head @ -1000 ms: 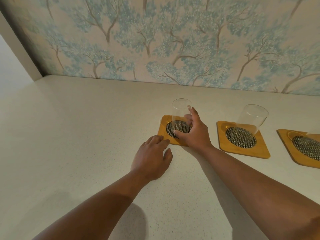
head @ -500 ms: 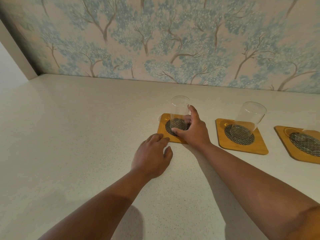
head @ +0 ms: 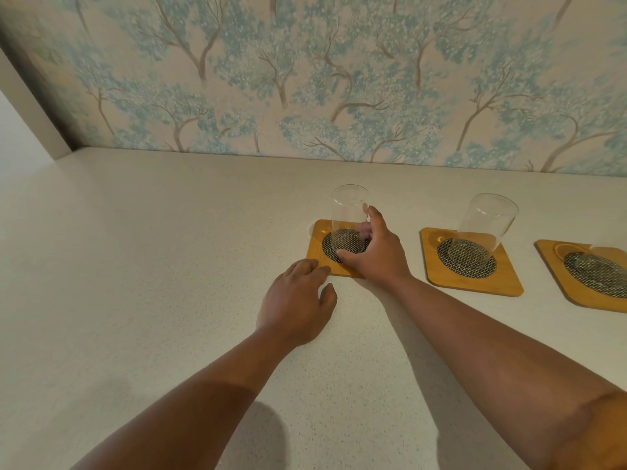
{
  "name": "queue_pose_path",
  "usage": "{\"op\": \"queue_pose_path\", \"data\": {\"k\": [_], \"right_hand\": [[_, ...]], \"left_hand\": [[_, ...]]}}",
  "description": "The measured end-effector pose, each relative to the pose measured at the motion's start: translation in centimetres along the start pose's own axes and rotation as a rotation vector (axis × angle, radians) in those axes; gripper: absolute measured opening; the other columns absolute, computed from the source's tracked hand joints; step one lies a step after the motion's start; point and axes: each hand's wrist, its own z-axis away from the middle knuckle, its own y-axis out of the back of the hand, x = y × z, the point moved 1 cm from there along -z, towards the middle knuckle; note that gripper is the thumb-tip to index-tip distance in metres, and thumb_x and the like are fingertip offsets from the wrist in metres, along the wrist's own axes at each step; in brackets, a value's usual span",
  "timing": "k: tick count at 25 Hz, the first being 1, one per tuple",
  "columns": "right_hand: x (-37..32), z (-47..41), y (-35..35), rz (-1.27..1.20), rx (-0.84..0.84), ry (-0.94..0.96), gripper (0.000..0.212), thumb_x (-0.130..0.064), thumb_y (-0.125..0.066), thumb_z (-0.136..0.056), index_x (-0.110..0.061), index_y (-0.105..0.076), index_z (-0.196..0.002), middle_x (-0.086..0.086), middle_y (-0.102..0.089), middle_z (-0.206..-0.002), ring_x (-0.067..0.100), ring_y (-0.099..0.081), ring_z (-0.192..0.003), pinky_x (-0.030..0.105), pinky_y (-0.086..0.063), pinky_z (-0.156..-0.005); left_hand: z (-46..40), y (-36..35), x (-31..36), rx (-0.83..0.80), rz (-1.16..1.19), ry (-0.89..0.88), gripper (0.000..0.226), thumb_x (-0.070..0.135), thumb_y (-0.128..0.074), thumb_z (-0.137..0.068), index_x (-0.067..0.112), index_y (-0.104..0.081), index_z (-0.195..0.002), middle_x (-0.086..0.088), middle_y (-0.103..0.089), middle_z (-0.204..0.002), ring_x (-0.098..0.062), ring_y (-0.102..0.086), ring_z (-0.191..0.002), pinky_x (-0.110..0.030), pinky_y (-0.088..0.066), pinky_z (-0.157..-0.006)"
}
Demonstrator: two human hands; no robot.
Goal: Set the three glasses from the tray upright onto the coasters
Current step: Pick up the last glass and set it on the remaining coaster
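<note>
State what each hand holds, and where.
Right hand grips the left glass low on its side wall; left hand holds nothing, fingertips touching its coaster.

The right coaster (head: 590, 276) runs off the frame's right edge, and the glass (head: 607, 262) on it shows only as a faint base on the mesh, its upper body out of view. The right hand (head: 376, 252) covers the near right corner of the left coaster (head: 325, 249) and part of the left glass (head: 349, 218), hiding most fingers behind it. Both forearms leave the bottom edge. The left hand (head: 295, 300) hides its own palm and fingertips.
</note>
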Motion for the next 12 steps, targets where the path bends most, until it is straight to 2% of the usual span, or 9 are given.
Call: {"op": "queue_pose_path", "data": {"k": [12], "right_hand": [[0.04, -0.02, -0.18, 0.036, -0.01, -0.017, 0.105, -0.058, -0.081, -0.067, -0.02, -0.034, -0.154, 0.002, -0.067, -0.131, 0.021, -0.063, -0.118, 0.042, -0.055, -0.096]], "left_hand": [[-0.01, -0.07, -0.07, 0.011, -0.008, -0.007, 0.047, 0.049, -0.042, -0.098, 0.026, -0.062, -0.134, 0.003, -0.06, -0.139, -0.015, -0.061, -0.116, -0.041, -0.054, -0.094]]}}
